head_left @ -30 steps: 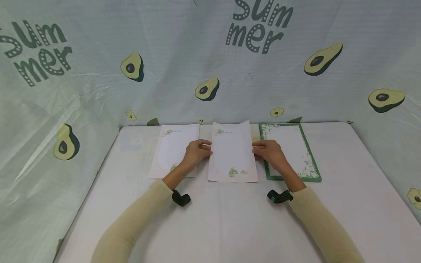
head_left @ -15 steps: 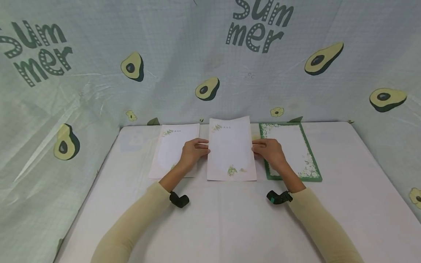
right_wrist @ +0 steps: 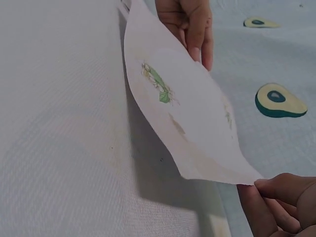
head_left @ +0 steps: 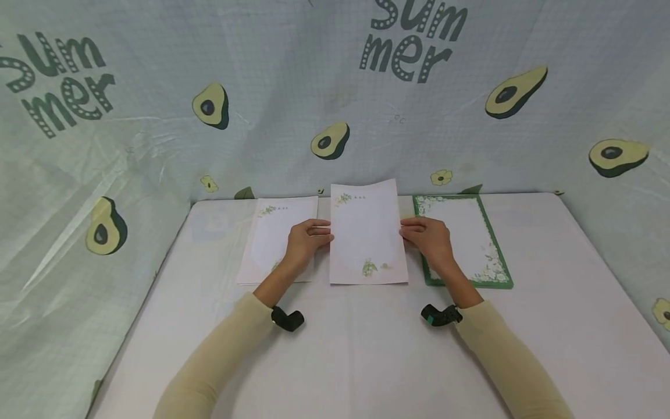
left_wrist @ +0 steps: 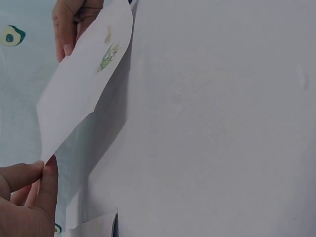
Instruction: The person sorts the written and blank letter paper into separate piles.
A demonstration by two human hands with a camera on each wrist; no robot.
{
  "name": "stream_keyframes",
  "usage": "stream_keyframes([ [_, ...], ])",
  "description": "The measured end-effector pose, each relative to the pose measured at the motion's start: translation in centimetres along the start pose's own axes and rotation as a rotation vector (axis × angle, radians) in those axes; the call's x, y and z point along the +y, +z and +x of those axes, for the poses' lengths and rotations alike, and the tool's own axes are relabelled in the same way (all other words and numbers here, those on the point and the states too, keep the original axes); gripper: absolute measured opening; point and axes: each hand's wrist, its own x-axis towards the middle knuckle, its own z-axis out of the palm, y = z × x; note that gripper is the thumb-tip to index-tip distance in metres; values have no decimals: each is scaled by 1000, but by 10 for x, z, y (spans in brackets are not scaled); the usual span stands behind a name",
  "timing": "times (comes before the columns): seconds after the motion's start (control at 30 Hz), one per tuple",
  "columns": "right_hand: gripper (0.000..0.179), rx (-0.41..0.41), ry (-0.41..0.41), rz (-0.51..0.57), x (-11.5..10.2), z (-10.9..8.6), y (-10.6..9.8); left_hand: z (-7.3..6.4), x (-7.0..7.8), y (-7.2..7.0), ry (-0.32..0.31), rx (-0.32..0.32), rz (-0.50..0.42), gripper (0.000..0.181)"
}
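A pale sheet of paper [head_left: 366,238] with a green plant print at top left and bottom hangs level with the table's back edge in the head view. My left hand [head_left: 306,241] pinches its left edge between thumb and fingers. On the opposite edge, my right hand [head_left: 430,237] does the same. Both wrist views show the sheet bowed, raised off the table with a shadow beneath it. Left of it lies a small pile of matching paper [head_left: 277,233], partly covered by my left hand. A green-bordered floral stack of paper [head_left: 460,238] lies behind my right hand.
A white-covered table [head_left: 350,349] extends toward me, its back edge against a hanging sheet [head_left: 262,145] printed with avocados and "summer". More of this sheet hangs along the left and right sides. Each wrist wears a small black camera [head_left: 287,319].
Both hands have lifted the sheet of paper slightly upward and a little to the left; its top edge now stands higher against the backdrop. The two side piles have stayed put.
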Motion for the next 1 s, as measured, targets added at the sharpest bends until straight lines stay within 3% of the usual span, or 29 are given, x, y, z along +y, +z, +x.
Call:
stream_keyframes([
  [0.5,30,17,7,68,4,-1,-1,0,-4,0,-9,21,-19,30],
  [1.0,32,-30,0,117,0,-3,1,0,-3,-4,-43,27,-5,26],
])
